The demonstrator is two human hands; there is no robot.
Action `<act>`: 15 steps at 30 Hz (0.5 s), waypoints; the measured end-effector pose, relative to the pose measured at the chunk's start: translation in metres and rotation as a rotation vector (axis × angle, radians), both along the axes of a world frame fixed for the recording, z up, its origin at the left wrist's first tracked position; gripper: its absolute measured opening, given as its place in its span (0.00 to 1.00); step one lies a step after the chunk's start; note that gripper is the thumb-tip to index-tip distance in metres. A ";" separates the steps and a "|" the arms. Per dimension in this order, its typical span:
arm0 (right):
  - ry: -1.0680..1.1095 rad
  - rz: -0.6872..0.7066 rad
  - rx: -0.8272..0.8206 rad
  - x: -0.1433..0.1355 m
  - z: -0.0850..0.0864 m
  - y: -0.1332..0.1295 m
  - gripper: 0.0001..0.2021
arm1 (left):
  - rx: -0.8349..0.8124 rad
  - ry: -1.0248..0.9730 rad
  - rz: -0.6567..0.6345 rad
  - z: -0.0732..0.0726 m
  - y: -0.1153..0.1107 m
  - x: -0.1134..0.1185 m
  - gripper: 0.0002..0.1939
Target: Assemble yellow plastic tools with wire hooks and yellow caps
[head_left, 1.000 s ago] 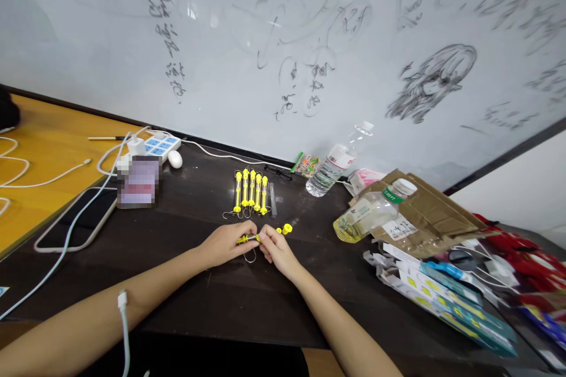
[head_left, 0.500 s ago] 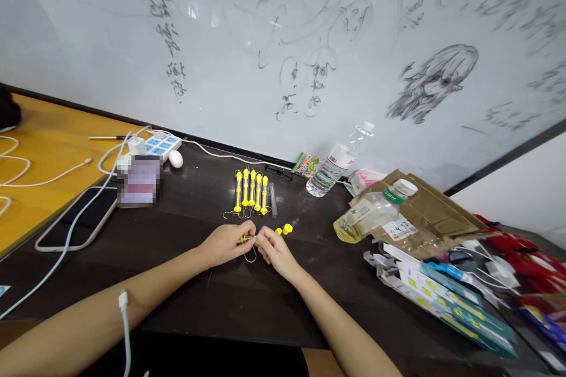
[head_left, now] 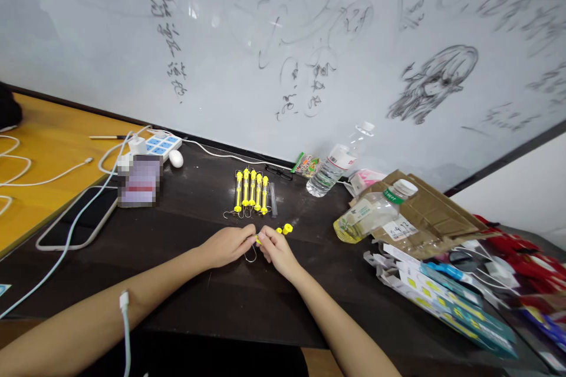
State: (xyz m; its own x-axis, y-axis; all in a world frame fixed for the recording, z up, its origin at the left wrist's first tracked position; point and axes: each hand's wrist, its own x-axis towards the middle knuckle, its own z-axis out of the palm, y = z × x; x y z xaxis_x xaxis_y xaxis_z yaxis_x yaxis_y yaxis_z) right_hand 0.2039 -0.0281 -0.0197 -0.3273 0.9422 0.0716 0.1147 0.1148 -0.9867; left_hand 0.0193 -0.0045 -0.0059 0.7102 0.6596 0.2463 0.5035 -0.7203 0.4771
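Observation:
My left hand [head_left: 229, 245] and my right hand [head_left: 275, 248] meet over the dark table, fingertips almost touching. Between them a small yellow part [head_left: 258, 240] shows, pinched by my right fingers. A thin metal hook [head_left: 251, 257] hangs below the fingertips. My left fingers are closed, and what they grip is mostly hidden. Just beyond, several yellow-capped tubes with hooks [head_left: 252, 189] lie side by side, with clear tubes [head_left: 273, 199] at their right. Two small yellow caps [head_left: 287, 228] sit beside my right hand.
A water bottle [head_left: 331, 169], a bottle of yellow liquid [head_left: 371, 212], cardboard [head_left: 435, 209] and an opened box [head_left: 446, 300] are at the right. At the left are a power strip [head_left: 163, 144], phones [head_left: 77, 218] and a white cable crossing over my left forearm.
My left hand has turned slightly, and the yellow part that showed beneath its fingers is now hidden. The things on the table have not moved.

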 end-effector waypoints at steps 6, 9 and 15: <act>0.081 0.004 -0.061 -0.001 0.001 0.000 0.19 | -0.031 -0.023 -0.046 0.000 0.000 -0.002 0.12; 0.116 0.015 -0.092 -0.002 0.001 0.002 0.19 | -0.026 -0.029 -0.056 0.001 -0.001 -0.002 0.13; 0.164 0.020 -0.151 -0.002 0.002 0.002 0.20 | -0.011 -0.019 -0.061 0.002 -0.001 -0.002 0.13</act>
